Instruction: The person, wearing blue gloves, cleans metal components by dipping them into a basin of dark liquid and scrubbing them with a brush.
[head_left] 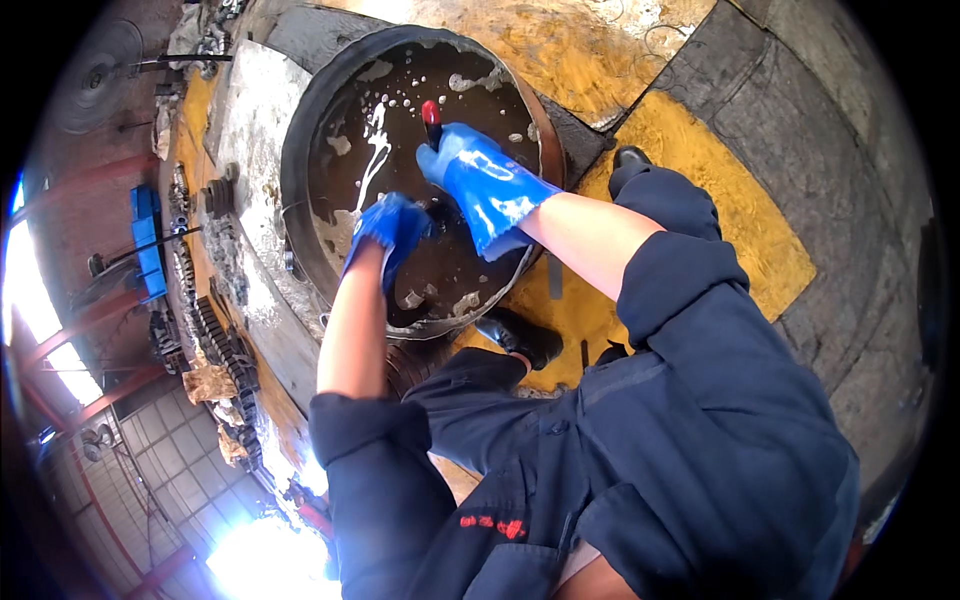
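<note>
A large round metal tub (296, 200) holds dark brown liquid with patches of foam and bubbles. Over its middle, my right hand (470, 165) in a long blue rubber glove is closed around a black handle with a red end (431, 112). The working end of that tool is hidden by the glove. My left hand (392, 222), also gloved in blue, is low over the liquid toward the near left, its fingers curled. Beside its fingertips there is something dark that I cannot make out against the liquid.
Yellow worn floor sheets (720, 190) and dark grey mats (850, 200) surround the tub. My black shoe (525, 338) is close to its near rim. Rows of dark metal parts (215, 335) lie at the left, past a pale metal sheet (262, 110).
</note>
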